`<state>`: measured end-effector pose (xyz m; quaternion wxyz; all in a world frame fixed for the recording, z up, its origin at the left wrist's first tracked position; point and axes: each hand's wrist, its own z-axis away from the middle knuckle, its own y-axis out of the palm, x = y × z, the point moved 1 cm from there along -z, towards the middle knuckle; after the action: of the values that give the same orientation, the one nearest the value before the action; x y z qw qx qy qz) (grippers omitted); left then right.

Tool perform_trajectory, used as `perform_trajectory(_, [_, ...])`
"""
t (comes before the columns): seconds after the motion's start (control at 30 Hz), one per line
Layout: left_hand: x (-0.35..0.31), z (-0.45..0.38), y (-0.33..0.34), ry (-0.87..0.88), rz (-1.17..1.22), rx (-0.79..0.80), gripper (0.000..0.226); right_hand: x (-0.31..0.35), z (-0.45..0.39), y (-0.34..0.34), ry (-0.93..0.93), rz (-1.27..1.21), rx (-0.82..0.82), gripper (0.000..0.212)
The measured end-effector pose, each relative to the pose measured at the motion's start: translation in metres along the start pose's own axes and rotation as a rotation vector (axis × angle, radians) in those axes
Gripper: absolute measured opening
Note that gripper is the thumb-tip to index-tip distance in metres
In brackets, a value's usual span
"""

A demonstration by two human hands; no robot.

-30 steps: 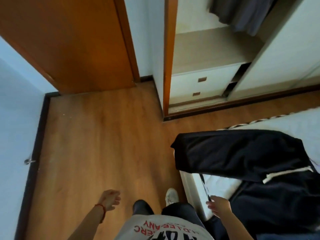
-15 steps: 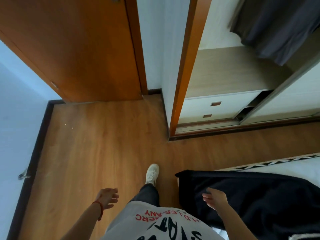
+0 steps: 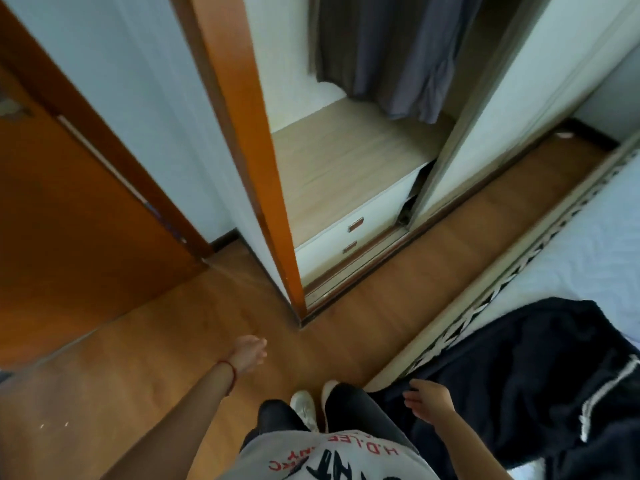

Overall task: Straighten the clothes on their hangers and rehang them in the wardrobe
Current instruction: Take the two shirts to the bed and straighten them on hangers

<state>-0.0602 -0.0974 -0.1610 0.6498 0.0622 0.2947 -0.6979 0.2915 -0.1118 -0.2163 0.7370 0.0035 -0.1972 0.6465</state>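
Note:
A dark navy garment (image 3: 519, 368) with a white stripe lies spread on the corner of the bed at the lower right. My right hand (image 3: 429, 400) hovers open at its near edge, holding nothing. My left hand (image 3: 247, 355) reaches forward over the wooden floor, fingers loose and empty, a red string on the wrist. The wardrobe (image 3: 346, 161) stands open ahead, with a grey garment (image 3: 391, 53) hanging inside above a wooden shelf. No hanger shows.
An orange wardrobe frame post (image 3: 249, 150) stands ahead of my left hand. Two white drawers (image 3: 349, 237) sit under the shelf. A sliding door (image 3: 512, 109) covers the wardrobe's right part. An orange room door (image 3: 69, 230) is at left. The bed (image 3: 571, 258) fills the right.
The view has swung right and closer to the wardrobe. My left hand has stretched forward and up. My right hand stays at the navy garment's near edge.

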Motion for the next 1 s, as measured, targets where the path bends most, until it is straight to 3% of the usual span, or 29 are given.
perform_trajectory(0.17, [-0.075,-0.021,0.048,0.111,-0.196,0.144,0.014,0.017,-0.009,-0.026,0.05,-0.123,-0.02,0.014])
perform_trajectory(0.4, [-0.157,-0.035,0.109,0.153,-0.282,0.216,0.014,0.104,-0.021,-0.06,-0.04,-0.179,-0.07,0.035])
perform_trajectory(0.6, [-0.253,-0.045,0.141,0.198,-0.237,0.237,0.02,0.195,-0.024,-0.072,-0.204,-0.279,-0.069,0.019])
perform_trajectory(0.8, [-0.399,-0.059,0.165,0.459,-0.089,0.2,0.019,0.308,-0.011,-0.081,-0.533,-0.286,-0.096,0.012])
perform_trajectory(1.0, [-0.55,-0.058,0.162,0.773,0.121,0.12,0.023,0.471,0.042,-0.082,-0.932,-0.292,-0.026,0.012])
